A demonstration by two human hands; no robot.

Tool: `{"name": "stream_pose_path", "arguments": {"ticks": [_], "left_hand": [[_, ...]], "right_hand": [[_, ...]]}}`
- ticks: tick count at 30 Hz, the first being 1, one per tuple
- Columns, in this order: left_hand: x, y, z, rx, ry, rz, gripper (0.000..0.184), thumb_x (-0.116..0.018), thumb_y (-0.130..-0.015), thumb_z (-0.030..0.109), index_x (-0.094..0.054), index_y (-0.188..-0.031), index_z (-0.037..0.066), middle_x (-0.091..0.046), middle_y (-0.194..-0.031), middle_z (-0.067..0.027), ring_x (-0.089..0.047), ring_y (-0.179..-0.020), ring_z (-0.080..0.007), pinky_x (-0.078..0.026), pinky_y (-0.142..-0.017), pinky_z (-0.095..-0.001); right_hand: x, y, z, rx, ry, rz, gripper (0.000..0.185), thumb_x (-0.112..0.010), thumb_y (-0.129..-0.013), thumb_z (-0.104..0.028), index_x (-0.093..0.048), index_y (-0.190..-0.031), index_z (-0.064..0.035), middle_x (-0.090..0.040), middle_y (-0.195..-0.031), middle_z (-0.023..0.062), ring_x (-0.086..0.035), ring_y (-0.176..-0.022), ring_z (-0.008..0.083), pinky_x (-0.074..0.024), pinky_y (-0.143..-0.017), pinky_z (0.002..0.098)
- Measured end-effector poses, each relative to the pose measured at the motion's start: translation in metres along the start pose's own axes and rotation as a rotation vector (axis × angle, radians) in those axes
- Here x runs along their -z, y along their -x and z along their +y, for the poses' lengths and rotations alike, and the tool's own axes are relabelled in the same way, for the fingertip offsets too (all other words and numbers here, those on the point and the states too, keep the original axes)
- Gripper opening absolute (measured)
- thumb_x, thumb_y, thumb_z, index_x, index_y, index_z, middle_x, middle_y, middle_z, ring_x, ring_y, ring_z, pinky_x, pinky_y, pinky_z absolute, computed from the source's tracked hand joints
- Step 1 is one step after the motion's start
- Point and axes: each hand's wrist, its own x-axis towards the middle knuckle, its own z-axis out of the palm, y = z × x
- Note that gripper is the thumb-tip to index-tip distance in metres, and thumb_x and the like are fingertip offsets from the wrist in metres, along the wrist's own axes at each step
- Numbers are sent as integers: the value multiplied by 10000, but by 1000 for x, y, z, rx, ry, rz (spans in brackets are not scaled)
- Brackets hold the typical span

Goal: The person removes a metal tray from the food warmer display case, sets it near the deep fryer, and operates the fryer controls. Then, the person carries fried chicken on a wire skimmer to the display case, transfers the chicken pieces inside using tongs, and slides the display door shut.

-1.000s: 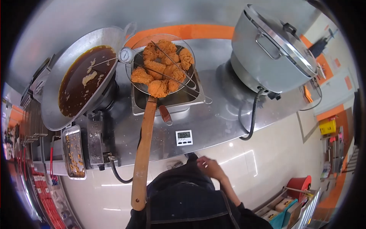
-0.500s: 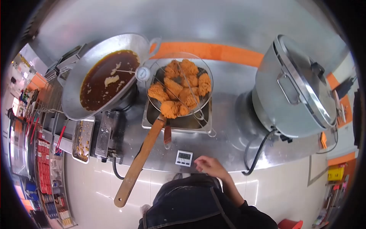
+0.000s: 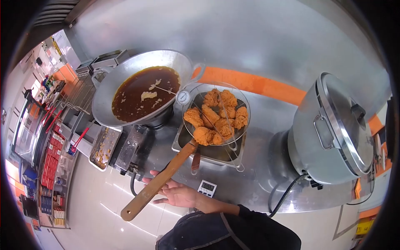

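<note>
My right hand [image 3: 181, 195] reaches to the left, open with its fingers spread. It is under the long wooden handle [image 3: 160, 183] of a wire strainer, and some fingertips show past the handle's far side; whether they touch the wood I cannot tell. The round strainer basket [image 3: 247, 106] holds several pieces of golden fried chicken [image 3: 203, 136] and rests over a rectangular metal pan [image 3: 231, 157]. A second, shorter brown handle [image 3: 196, 161] sticks out beneath it. Close to my right wrist lies a white digital timer [image 3: 207, 188]. My left hand is out of view.
A large wok [image 3: 102, 102] of dark oil [image 3: 141, 104] stands left, with a dial thermometer [image 3: 183, 98] at its rim. To the right is a big lidded cooker [image 3: 306, 143] with a black cable [image 3: 287, 192]. A crumb-covered tray [image 3: 103, 150] sits at left.
My right hand has moved left from beside the timer to under the strainer's handle, its fingers spreading. The view has shifted, so the counter things appear lower and farther right.
</note>
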Motion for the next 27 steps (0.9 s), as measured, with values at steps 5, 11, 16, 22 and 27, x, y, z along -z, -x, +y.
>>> {"name": "stream_pose_path", "arguments": {"ticks": [5, 11, 16, 22, 27], "left_hand": [[2, -3, 4, 9, 40, 0, 270, -547, -782, 341, -681, -826, 111, -650, -789, -115, -619, -781, -300, -477, -686, -418], [9, -4, 7, 26, 86, -4, 269, -535, -797, 329, -671, -844, 101, -644, -811, -123, -607, -802, -307, -468, -703, -423], [16, -8, 2, 39, 134, -9, 269, -525, -809, 318, -663, -859, 93, -639, -830, -129, -598, -819, -312, -460, -718, -427], [22, -15, -2, 34, 187, -11, 268, -514, -824, 306, -653, -878, 84, -632, -853, -136, -587, -841, -319, -451, -735, -432], [22, -17, 0, 40, 227, -9, 267, -504, -836, 296, -644, -893, 76, -627, -872, -142, -577, -858, -325, -443, -750, -437]], "right_hand": [[11, 11, 11, -39, 117, 107, 515, -432, -958, -194, -206, -1414, -274, -294, -1432, 23, -335, -1287, 181, -352, -953, 382], [-11, 13, 10, 10, 235, 205, 467, -375, -980, -312, -197, -1406, -241, -369, -1370, 34, -401, -1239, 207, -344, -923, 367], [20, 11, 22, -120, 178, 377, 500, -401, -972, -282, -196, -1421, -197, -298, -1401, 51, -380, -1239, 220, -375, -914, 378], [3, 9, 26, -22, 175, 329, 548, -424, -961, -296, -168, -1432, -185, -311, -1392, 49, -415, -1196, 215, -386, -899, 372], [20, 24, 28, -200, 260, 422, 485, -420, -959, -273, -242, -1396, -161, -374, -1346, 55, -448, -1151, 197, -391, -892, 358]]}}
